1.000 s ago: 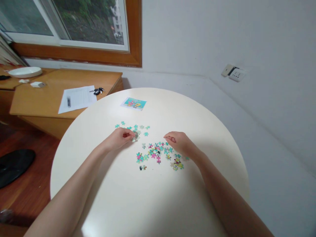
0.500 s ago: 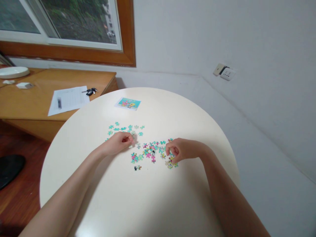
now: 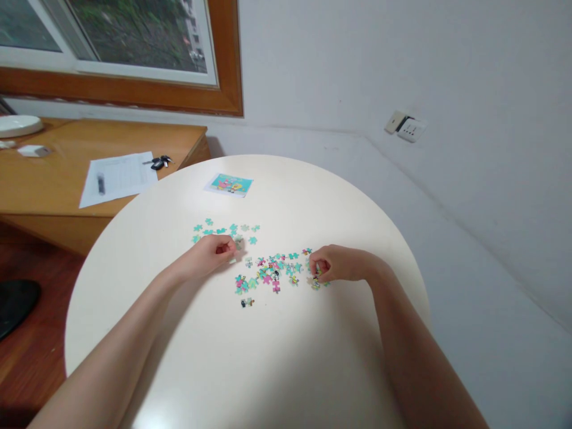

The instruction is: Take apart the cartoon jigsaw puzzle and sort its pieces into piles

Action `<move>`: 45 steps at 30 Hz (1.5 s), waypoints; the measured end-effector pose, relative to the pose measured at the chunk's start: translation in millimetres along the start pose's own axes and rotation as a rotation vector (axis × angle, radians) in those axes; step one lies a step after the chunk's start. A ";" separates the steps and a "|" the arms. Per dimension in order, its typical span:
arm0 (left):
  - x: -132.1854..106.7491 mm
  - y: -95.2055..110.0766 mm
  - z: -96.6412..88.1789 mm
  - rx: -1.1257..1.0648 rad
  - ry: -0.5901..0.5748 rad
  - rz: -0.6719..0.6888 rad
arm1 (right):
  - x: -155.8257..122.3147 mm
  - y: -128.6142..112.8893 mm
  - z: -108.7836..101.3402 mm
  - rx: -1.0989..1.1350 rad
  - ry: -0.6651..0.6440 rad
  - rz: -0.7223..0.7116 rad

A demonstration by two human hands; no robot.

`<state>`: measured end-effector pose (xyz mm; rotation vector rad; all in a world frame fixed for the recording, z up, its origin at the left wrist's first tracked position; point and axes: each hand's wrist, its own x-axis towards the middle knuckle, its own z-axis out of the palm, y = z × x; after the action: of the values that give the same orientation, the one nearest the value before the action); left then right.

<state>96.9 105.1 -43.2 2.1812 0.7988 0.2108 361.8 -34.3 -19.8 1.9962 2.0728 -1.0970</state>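
Loose puzzle pieces (image 3: 272,275) in teal, pink and yellow lie scattered on a round cream table (image 3: 250,357). A smaller group of teal pieces (image 3: 218,230) lies further back. My left hand (image 3: 213,252) rests curled at the edge of that teal group, fingers pinched on a pale piece. My right hand (image 3: 336,263) is curled at the right end of the coloured pile, fingertips pinching a puzzle piece there. A small picture card (image 3: 229,184) lies flat at the far side of the table.
A wooden desk (image 3: 67,179) stands to the left with a sheet of paper (image 3: 117,177), keys (image 3: 157,161) and a white dish (image 3: 18,125). Behind it is a window. A wall socket (image 3: 406,126) sits on the right wall. A dark round object (image 3: 15,298) lies on the floor.
My right hand went from the top of the pile to its right end and curled its fingers onto a piece. The left hand stayed pinched by the teal pieces. The view shifted slightly.
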 end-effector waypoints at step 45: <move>1.6 -2.5 0.8 0.010 -0.006 -0.024 | 15.9 -14.3 16.6 0.090 0.141 -0.292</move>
<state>97.3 106.9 -45.7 2.1792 0.8235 0.1889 339.5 -28.2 -33.9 1.9022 2.4939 -1.1406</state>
